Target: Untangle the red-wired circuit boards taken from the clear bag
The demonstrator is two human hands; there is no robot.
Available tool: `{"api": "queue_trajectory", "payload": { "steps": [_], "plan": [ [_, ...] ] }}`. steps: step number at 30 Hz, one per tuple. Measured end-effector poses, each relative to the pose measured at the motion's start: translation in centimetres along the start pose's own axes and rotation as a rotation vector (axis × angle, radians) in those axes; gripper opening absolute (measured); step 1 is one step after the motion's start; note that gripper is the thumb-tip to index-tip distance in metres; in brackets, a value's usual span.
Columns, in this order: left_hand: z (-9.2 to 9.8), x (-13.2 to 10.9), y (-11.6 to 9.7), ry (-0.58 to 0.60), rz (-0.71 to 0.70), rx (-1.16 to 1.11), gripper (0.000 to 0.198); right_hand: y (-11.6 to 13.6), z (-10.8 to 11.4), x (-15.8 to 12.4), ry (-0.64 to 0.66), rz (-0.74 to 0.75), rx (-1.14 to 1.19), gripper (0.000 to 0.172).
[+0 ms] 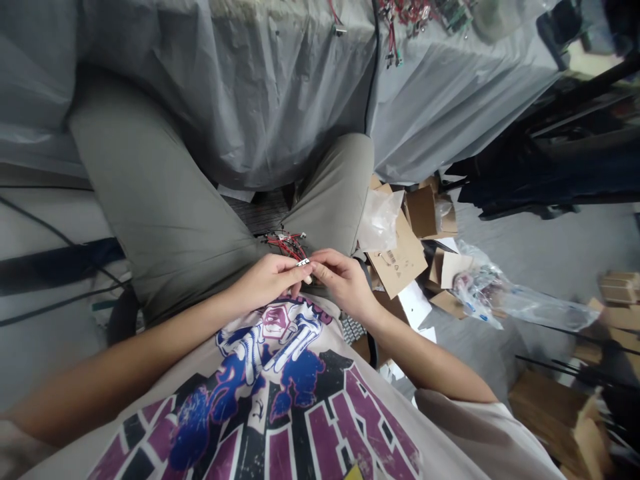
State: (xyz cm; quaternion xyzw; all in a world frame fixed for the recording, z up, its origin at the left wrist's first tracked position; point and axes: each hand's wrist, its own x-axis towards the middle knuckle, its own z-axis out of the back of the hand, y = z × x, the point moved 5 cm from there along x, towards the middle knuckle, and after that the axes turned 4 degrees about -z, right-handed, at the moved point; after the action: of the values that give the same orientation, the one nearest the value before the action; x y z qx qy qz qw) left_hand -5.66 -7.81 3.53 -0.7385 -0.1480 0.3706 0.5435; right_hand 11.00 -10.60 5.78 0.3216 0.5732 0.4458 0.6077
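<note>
- Two hands sit close together over the lap: the left hand (263, 281) and the right hand (345, 284), both curled almost shut.
- One small white connector (303, 262) is pinched between the fingertips of both hands, with almost no gap between them; its finer detail is too small to tell.
- One bundle of red wires (286, 245) runs from the connector across the lap.
- One printed T-shirt (273, 393) lies just below both wrists.
- Two legs in khaki trousers (165, 200) stretch ahead.
- Beside the right knee are one clear plastic bag (380, 220) and one barcoded cardboard flap (394, 257), with one open cardboard box (423, 210) just behind.
- Farther right, one crumpled plastic bag (475, 287) lies on the grey floor (550, 233).
- Farthest off, one grey plastic sheet (240, 87) hangs over a table edge, below several wire bundles (407, 10) and one green circuit board (455, 15).
</note>
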Motion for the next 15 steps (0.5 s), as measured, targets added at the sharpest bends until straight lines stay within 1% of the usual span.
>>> {"api": "queue_trajectory", "payload": {
  "steps": [1, 2, 6, 8, 15],
  "plan": [
    [0.0, -0.01, -0.05, -0.003, -0.001, -0.029, 0.058, 0.1, 0.08, 0.04, 0.001, 0.028, -0.028, 0.03],
    [0.02, -0.03, -0.09, -0.006, -0.002, -0.051, 0.056, 0.05, 0.07, 0.08, 0.013, 0.025, -0.03, 0.03],
    [0.2, -0.17, 0.07, 0.005, -0.008, -0.085, 0.047, -0.55, -0.4, 0.13, 0.103, -0.092, 0.068, 0.033],
    [0.27, -0.25, 0.28, 0.025, -0.019, -0.08, 0.044, -0.61, -0.58, 0.1, 0.128, -0.108, 0.086, 0.034],
    [0.22, -0.35, 0.56, 0.091, -0.051, -0.042, 0.04, -0.68, -0.64, 0.02, 0.1, -0.12, 0.125, 0.036]
  ]
}}
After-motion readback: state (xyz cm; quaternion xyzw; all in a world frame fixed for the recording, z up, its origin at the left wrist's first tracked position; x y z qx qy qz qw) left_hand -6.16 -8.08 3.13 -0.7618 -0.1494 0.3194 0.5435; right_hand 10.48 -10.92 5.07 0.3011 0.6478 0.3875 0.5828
